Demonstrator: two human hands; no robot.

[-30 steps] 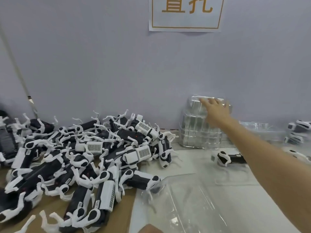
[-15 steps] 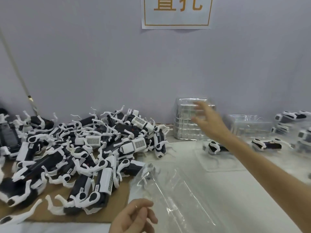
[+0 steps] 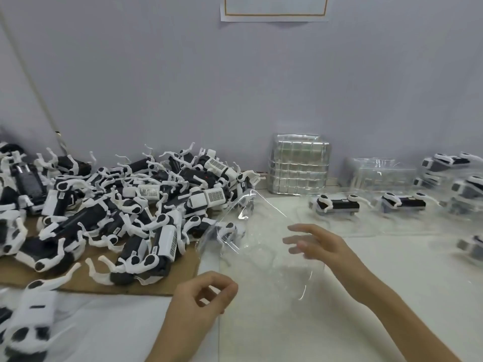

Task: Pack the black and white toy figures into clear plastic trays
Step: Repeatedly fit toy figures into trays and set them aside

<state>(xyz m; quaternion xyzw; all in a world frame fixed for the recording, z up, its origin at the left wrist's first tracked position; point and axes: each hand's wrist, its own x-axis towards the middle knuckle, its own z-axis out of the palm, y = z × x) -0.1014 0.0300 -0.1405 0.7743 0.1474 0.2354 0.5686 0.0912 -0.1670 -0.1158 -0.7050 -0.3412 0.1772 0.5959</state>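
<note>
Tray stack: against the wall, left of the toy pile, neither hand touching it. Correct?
No. The head view shows the tray stack to the right of the toy pile, not left of it. The rest holds: it stands against the wall, and neither the left hand nor the right hand touches it.

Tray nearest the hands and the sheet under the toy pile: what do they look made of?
The tray: thin clear plastic, glossy; the toys show through it and its edges catch bright highlights. The sheet: probably cardboard, matte brown, flat with a straight cut edge.
</note>
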